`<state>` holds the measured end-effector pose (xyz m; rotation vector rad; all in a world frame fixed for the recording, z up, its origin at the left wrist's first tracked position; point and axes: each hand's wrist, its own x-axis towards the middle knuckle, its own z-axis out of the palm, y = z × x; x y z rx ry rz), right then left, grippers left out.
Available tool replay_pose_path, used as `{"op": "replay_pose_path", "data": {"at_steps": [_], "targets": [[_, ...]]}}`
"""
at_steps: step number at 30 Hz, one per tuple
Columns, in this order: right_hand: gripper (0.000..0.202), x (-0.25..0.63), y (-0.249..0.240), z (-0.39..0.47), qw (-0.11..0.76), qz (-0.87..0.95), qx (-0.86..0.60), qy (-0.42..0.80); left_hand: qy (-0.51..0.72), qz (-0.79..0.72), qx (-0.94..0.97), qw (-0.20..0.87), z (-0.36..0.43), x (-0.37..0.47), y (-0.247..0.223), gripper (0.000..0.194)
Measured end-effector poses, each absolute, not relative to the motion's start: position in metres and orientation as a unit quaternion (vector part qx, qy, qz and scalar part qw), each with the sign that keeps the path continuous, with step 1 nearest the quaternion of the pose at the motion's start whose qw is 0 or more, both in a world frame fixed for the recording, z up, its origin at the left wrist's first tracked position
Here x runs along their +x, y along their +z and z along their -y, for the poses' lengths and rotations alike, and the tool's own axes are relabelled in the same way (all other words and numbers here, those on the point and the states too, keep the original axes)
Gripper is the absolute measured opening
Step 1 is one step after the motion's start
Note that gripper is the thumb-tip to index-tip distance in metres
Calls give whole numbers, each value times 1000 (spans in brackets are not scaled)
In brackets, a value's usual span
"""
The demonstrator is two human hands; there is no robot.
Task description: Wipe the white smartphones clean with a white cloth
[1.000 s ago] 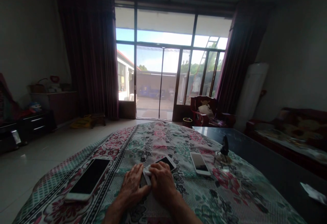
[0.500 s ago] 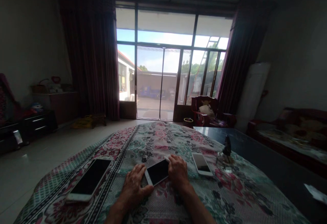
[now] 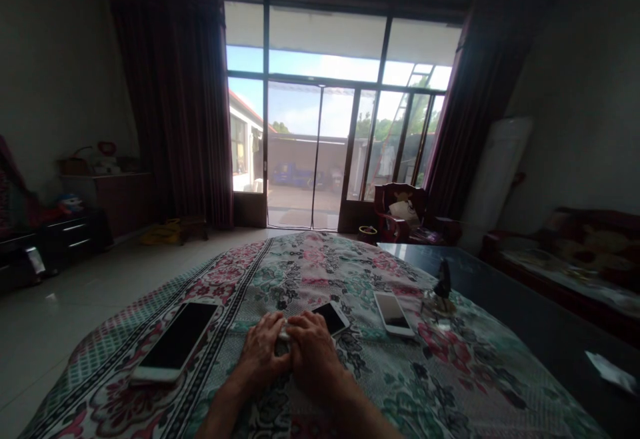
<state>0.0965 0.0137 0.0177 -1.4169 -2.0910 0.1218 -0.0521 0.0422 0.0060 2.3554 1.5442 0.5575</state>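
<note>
Your left hand (image 3: 263, 345) and right hand (image 3: 311, 345) sit side by side, fingers bent, over the left end of the middle phone (image 3: 335, 317); you can't tell whether they pinch anything. 2 others flank it on the floral cloth (image 3: 390, 392): the large phone (image 3: 179, 337) left, the white phone (image 3: 394, 313) right.

mid phone (image 3: 335, 317) part hidden behind R hand (image 3: 311, 345), tablecloth (image 3: 430, 385) cut at btm, sofa items (image 3: 575, 269) too blurred
</note>
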Motion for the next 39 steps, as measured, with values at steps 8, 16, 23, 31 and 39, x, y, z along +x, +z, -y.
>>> {"op": "replay_pose_path", "data": {"at_steps": [8,16,23,31,39], "targets": [[33,149,10,-44,295,659,-691,-33,179,-536,809,160,-40,-54,9,72],[38,132,15,-31,255,701,-666,5,193,-536,806,161,-43,-54,2,74],[34,97,20,-10,285,778,-554,80,212,-532,802,167,-41,-53,4,65],[36,153,16,-44,271,678,-683,-17,210,-532,804,165,-42,-55,1,71],[38,149,14,-34,243,695,-676,-24,195,-534,807,159,-39,-54,9,70]]}}
